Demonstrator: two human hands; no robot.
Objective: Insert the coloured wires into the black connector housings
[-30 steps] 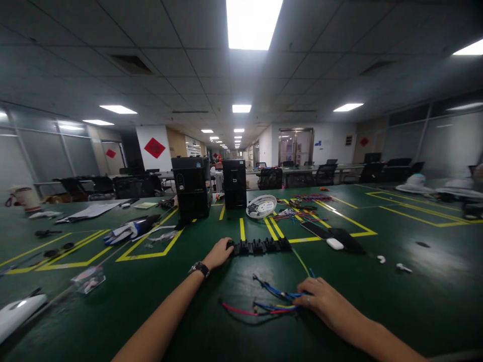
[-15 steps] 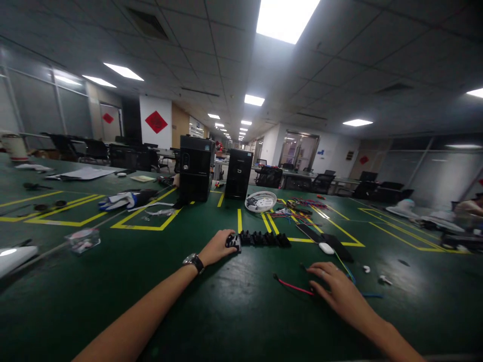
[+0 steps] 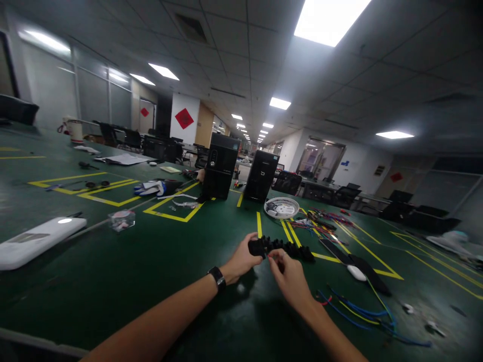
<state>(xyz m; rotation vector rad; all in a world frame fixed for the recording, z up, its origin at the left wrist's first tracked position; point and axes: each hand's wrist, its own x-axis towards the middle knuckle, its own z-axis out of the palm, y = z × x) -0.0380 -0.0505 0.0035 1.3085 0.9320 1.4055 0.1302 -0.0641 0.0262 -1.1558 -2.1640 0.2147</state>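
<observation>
A long black terminal block (image 3: 292, 248) lies on the green table (image 3: 113, 281). My left hand (image 3: 241, 260), with a black watch on its wrist, grips the block's left end. My right hand (image 3: 289, 274) is just right of it, fingers pinched together at the block; what they pinch is too small to make out. A loose bundle of blue, red and yellow wires (image 3: 362, 311) lies on the table to the right of my right hand.
Two black computer towers (image 3: 221, 166) (image 3: 261, 176) stand behind the block, with a white basket (image 3: 281, 207) and more coloured wires (image 3: 320, 221) to their right. A white mouse (image 3: 356, 272) sits on a dark pad. A white device (image 3: 37, 240) lies far left. Yellow tape marks the table.
My right hand left the wires on the right and came up to the terminal block, beside my left hand. The camera view swung to the right and tilted.
</observation>
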